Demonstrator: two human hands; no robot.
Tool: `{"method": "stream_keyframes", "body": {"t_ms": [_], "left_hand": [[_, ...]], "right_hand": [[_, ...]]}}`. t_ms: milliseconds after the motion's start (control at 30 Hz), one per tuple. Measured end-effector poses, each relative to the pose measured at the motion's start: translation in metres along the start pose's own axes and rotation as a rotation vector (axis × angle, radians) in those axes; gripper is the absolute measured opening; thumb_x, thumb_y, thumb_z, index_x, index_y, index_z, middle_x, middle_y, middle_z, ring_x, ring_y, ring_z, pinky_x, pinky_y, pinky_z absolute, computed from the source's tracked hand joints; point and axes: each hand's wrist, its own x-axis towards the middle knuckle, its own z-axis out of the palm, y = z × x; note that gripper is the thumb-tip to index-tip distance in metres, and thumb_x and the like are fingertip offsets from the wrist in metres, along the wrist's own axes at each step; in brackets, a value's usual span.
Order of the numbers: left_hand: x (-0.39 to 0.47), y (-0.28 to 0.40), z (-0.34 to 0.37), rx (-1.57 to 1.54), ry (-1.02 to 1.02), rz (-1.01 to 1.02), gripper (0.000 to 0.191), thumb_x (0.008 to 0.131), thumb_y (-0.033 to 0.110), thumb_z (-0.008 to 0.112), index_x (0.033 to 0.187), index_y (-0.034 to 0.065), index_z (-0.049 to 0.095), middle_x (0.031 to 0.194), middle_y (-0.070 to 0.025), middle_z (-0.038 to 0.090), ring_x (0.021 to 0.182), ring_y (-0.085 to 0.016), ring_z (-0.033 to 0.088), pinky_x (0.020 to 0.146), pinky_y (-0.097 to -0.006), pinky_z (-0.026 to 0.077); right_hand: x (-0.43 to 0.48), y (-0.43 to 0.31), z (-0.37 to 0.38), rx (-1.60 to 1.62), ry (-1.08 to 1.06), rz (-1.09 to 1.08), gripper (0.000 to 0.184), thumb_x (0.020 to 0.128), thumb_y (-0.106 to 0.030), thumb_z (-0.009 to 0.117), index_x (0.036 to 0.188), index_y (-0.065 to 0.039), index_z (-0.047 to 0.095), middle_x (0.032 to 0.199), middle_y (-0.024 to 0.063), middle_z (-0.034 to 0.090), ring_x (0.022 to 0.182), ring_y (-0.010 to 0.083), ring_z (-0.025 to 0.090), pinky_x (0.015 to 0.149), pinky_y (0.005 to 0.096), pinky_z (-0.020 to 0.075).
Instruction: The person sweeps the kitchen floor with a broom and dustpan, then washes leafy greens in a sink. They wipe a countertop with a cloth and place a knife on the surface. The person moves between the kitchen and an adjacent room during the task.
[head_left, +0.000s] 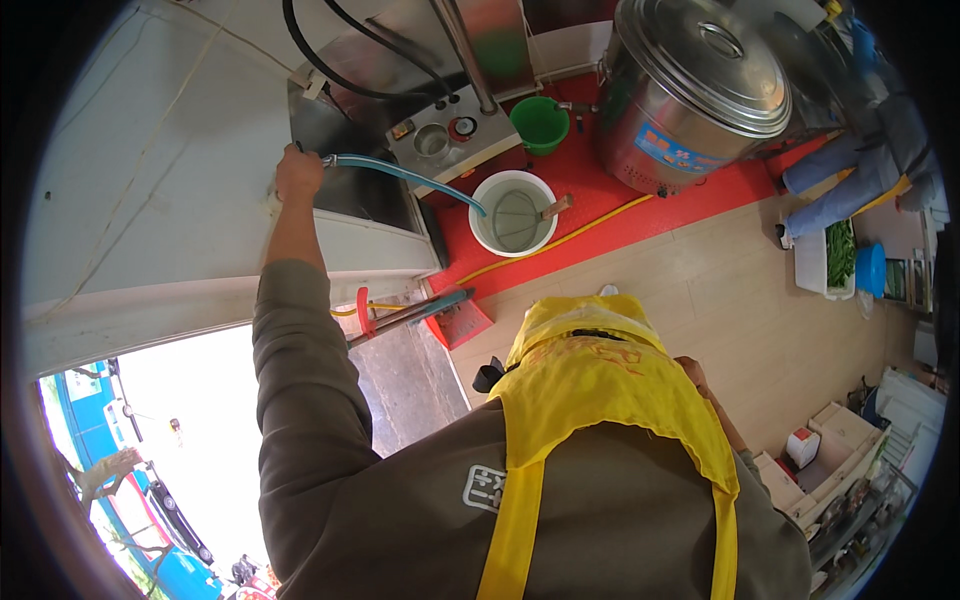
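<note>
My left hand (298, 171) is raised to the wall and closed around what looks like a water tap, mostly hidden by the fingers. From beside that hand a blue-green hose (405, 174) runs down into a white bucket (480, 235). Inside the bucket, which seems to hold water, rests a round wire strainer (513, 223) with a wooden handle (557, 207) leaning on the rim. At my right side, my right hand (691, 373) is against the edge of my yellow apron (600, 360); its fingers are partly hidden.
A large lidded steel pot (675, 112) stands behind a green bucket (536, 131). A yellow hose (577, 234) crosses the red mat (517, 277). Near the doorway lies a red dustpan (461, 322). Another person's legs (832, 184) are at right, beside a white crate (811, 262) of greens.
</note>
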Motion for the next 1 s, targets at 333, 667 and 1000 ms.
{"method": "stream_keyframes", "body": {"t_ms": [333,667,1000], "left_hand": [[0.001,-0.001,0.003,-0.011,0.001,-0.027,0.047,0.094,0.030,0.055,0.134,0.0064,0.057,0.127,-0.0249,0.068,0.119,-0.045,0.065,0.099,-0.0560,0.050],[0.003,-0.005,0.008,-0.019,0.021,0.010,0.047,0.095,0.030,0.055,0.134,0.0040,0.056,0.122,-0.0262,0.069,0.115,-0.045,0.066,0.098,-0.0544,0.051],[0.002,-0.001,0.005,0.022,0.006,0.000,0.045,0.096,0.031,0.056,0.131,0.0031,0.057,0.121,-0.0265,0.070,0.114,-0.044,0.067,0.098,-0.0532,0.052]], "right_hand": [[-0.018,-0.077,-0.005,-0.388,-0.005,0.046,0.027,0.089,-0.028,0.062,0.097,-0.003,0.068,0.096,0.0238,0.069,0.092,0.0417,0.067,0.077,0.0440,0.0535],[-0.014,-0.080,-0.003,-0.202,0.065,0.303,0.040,0.094,-0.033,0.060,0.095,0.006,0.068,0.092,0.0233,0.070,0.078,0.0330,0.067,0.070,0.0426,0.0514],[-0.014,-0.078,-0.007,-0.244,0.057,0.193,0.043,0.094,-0.036,0.062,0.102,0.005,0.073,0.095,0.0247,0.074,0.088,0.0342,0.073,0.076,0.0412,0.0549]]}}
